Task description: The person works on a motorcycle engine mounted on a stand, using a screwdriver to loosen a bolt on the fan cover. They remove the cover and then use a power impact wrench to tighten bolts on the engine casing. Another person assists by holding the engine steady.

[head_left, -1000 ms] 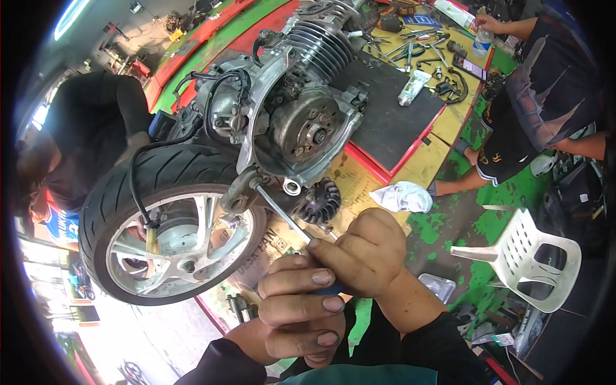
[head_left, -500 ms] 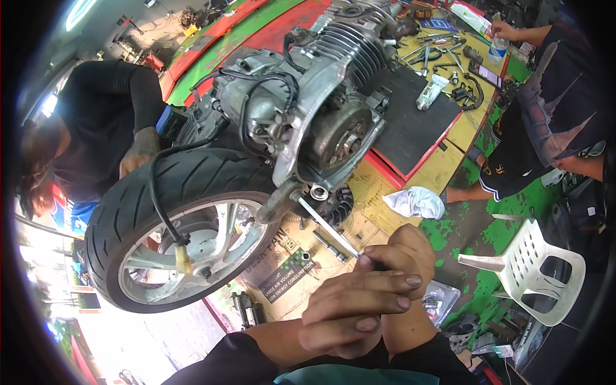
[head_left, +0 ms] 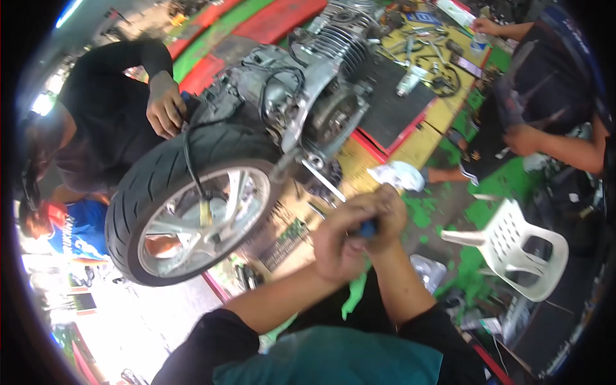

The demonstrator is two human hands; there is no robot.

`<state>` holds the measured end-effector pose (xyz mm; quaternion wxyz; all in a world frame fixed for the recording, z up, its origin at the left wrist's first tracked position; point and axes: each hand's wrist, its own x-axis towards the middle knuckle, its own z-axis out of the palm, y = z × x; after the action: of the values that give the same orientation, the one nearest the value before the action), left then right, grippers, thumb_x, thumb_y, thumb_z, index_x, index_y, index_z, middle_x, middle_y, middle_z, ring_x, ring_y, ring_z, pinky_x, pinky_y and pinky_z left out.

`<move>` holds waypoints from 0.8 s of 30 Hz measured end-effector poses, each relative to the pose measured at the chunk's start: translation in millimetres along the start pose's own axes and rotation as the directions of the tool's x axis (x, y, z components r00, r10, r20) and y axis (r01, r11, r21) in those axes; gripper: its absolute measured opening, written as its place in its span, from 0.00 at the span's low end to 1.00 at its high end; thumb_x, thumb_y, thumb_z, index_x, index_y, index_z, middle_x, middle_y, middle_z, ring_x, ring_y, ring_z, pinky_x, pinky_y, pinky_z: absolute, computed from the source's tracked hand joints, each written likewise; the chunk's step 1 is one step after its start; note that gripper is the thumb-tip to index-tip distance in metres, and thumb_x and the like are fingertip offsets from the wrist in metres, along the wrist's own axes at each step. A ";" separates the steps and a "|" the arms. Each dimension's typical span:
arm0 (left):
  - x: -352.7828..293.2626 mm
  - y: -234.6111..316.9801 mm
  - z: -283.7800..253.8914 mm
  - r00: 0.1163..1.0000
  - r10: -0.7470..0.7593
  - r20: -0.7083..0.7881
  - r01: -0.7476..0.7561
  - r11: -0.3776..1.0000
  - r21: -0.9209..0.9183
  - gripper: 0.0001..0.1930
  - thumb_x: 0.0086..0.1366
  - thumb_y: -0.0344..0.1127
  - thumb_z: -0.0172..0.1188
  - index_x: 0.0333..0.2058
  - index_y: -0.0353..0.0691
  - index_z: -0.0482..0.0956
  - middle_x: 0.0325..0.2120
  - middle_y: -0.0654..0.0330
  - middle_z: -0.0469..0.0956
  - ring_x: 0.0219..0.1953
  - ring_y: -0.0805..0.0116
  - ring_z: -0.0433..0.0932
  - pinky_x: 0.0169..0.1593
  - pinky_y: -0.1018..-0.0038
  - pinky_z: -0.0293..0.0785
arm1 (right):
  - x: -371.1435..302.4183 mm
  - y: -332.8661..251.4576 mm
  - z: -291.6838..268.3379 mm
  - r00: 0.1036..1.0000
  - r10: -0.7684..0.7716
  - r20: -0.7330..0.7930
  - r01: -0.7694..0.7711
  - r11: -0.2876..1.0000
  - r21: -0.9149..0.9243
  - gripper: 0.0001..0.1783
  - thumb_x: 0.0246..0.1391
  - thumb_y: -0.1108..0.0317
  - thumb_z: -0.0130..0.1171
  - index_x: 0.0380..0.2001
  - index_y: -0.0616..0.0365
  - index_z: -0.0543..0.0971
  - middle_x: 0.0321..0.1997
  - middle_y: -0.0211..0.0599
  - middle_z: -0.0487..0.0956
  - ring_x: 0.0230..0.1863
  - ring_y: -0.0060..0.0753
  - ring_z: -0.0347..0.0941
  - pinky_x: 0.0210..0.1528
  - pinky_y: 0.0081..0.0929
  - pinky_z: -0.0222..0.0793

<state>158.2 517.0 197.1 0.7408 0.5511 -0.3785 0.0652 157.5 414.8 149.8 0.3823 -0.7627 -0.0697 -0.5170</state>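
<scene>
My left hand (head_left: 337,240) and my right hand (head_left: 390,215) are closed together in front of me, slightly blurred. Between them shows the end of a blue object (head_left: 367,228), mostly hidden by the fingers, so its kind is unclear. A straight silver rod (head_left: 325,181) runs from the lower bracket of a scooter engine (head_left: 282,96) toward my hands; whether it joins the blue object is hidden. The engine's rear wheel (head_left: 192,212), with black tyre and white spokes, stands to the left.
At left, a co-worker's hand (head_left: 165,108) rests near the tyre; another person in blue (head_left: 80,228) is behind the wheel. At right sits a person in dark clothes (head_left: 536,77). Tools (head_left: 410,48) lie on the yellow bench. A white rag (head_left: 396,175) and white plastic chair (head_left: 523,247) are right.
My hands have moved up and closed together, the blue end now showing. My view has shifted. The co-worker's left-side hand has come into fuller sight above the tyre.
</scene>
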 end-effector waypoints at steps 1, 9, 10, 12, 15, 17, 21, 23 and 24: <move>1.2 1.7 -15.1 0.997 -0.021 0.074 0.019 0.999 0.030 0.22 0.75 0.48 0.48 0.53 0.32 0.70 0.48 0.43 0.78 0.50 0.50 0.78 0.56 0.57 0.72 | 4.3 -3.4 -14.3 0.994 -0.041 0.103 0.046 0.998 -0.041 0.15 0.44 0.65 0.71 0.34 0.52 0.77 0.20 0.29 0.67 0.22 0.35 0.67 0.28 0.32 0.61; -82.5 67.4 -110.4 0.941 -0.339 -0.012 0.316 0.865 0.389 0.16 0.71 0.32 0.51 0.53 0.31 0.68 0.48 0.45 0.74 0.51 0.52 0.77 0.56 0.61 0.72 | 21.5 -6.7 -111.4 0.844 0.170 0.509 -0.002 0.949 -0.314 0.22 0.41 0.53 0.74 0.37 0.54 0.81 0.31 0.37 0.76 0.34 0.44 0.70 0.41 0.42 0.65; -98.2 75.1 -113.9 0.908 -0.409 -0.086 0.410 0.832 0.374 0.16 0.70 0.29 0.52 0.54 0.31 0.68 0.49 0.46 0.73 0.51 0.54 0.77 0.56 0.62 0.72 | 13.0 -5.2 -124.9 0.813 0.232 0.534 -0.038 0.937 -0.348 0.23 0.42 0.52 0.73 0.38 0.54 0.81 0.33 0.39 0.76 0.36 0.46 0.70 0.43 0.43 0.65; -126.0 87.1 -125.5 0.839 -0.523 -0.151 0.540 0.768 0.344 0.18 0.69 0.26 0.52 0.56 0.31 0.65 0.49 0.49 0.71 0.50 0.57 0.77 0.56 0.63 0.72 | -23.0 -2.6 -146.7 0.736 0.373 0.565 -0.133 0.898 -0.420 0.24 0.44 0.48 0.71 0.39 0.54 0.81 0.37 0.41 0.77 0.40 0.48 0.70 0.45 0.44 0.65; -158.3 97.9 -130.4 0.749 -0.603 -0.275 0.662 0.703 0.261 0.19 0.70 0.27 0.52 0.58 0.30 0.63 0.49 0.50 0.71 0.50 0.63 0.75 0.56 0.67 0.70 | -74.8 12.0 -169.8 0.617 0.507 0.602 -0.228 0.847 -0.480 0.25 0.47 0.46 0.69 0.41 0.52 0.81 0.39 0.41 0.76 0.45 0.49 0.69 0.48 0.44 0.64; -162.3 93.3 -125.4 0.716 -0.627 -0.307 0.697 0.665 0.269 0.19 0.70 0.27 0.52 0.58 0.29 0.63 0.49 0.51 0.72 0.48 0.64 0.75 0.55 0.68 0.70 | -86.2 20.8 -172.2 0.565 0.533 0.629 -0.237 0.836 -0.495 0.25 0.47 0.45 0.68 0.42 0.50 0.82 0.39 0.40 0.76 0.46 0.48 0.69 0.49 0.46 0.64; -138.8 62.9 -102.0 0.712 -0.637 -0.296 0.699 0.606 0.380 0.19 0.69 0.26 0.55 0.57 0.34 0.65 0.50 0.54 0.72 0.45 0.67 0.76 0.51 0.70 0.72 | -65.4 64.5 -146.9 0.503 0.311 0.807 -0.068 0.944 -0.322 0.21 0.47 0.48 0.68 0.40 0.48 0.82 0.42 0.37 0.75 0.50 0.45 0.68 0.51 0.50 0.62; -116.4 43.1 -83.2 0.726 -0.616 -0.307 0.684 0.601 0.413 0.20 0.69 0.24 0.55 0.57 0.34 0.65 0.49 0.54 0.72 0.44 0.68 0.76 0.50 0.71 0.72 | -50.1 103.4 -125.6 0.431 0.187 0.883 -0.022 0.980 -0.197 0.20 0.46 0.50 0.68 0.39 0.47 0.83 0.44 0.36 0.75 0.53 0.43 0.67 0.53 0.52 0.61; -99.5 36.5 -69.0 0.746 -0.585 -0.318 0.662 0.600 0.450 0.21 0.68 0.23 0.56 0.58 0.34 0.64 0.50 0.55 0.71 0.45 0.68 0.76 0.50 0.72 0.72 | -42.3 120.1 -113.5 0.358 0.184 0.915 0.020 0.979 -0.204 0.19 0.46 0.51 0.68 0.40 0.47 0.83 0.47 0.35 0.75 0.56 0.43 0.66 0.55 0.52 0.61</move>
<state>103.1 622.7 154.9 0.5554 0.8262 -0.0756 -0.0571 115.0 268.9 72.4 0.2306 -0.9545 -0.1881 0.0197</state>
